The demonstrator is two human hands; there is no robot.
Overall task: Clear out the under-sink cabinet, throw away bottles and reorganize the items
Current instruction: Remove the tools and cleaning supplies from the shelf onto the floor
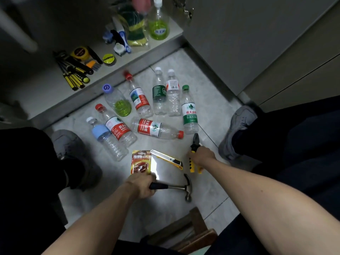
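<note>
**Both hands on tools, bottles spread on floor**

Left hand (142, 185) wrapped round hammer (176, 187) handle, head pointing right. Right hand (202, 155) curled round yellow pliers (195, 144), nose aimed toward cabinet. Red-labelled bottle (156, 128) lying crosswise on floor (211, 111), cap right; others mostly caps toward cabinet.

Ahead of you, the plastic bottles (147, 111) lie and stand in a tight cluster across the floor (207, 100), blocking a straight reach to the cabinet shelf (55, 92). On that shelf, the screwdrivers (73, 74) fill the left, the dish soap bottle (159, 21) and sponges (136, 26) the right; a bare strip lies between. Near you, the utility knife (169, 158), hammer (176, 187) and pliers (195, 153) crowd the tiles. Open floor runs to the right of the green-capped bottle (189, 109), bounded by your shoe (237, 129).
</note>
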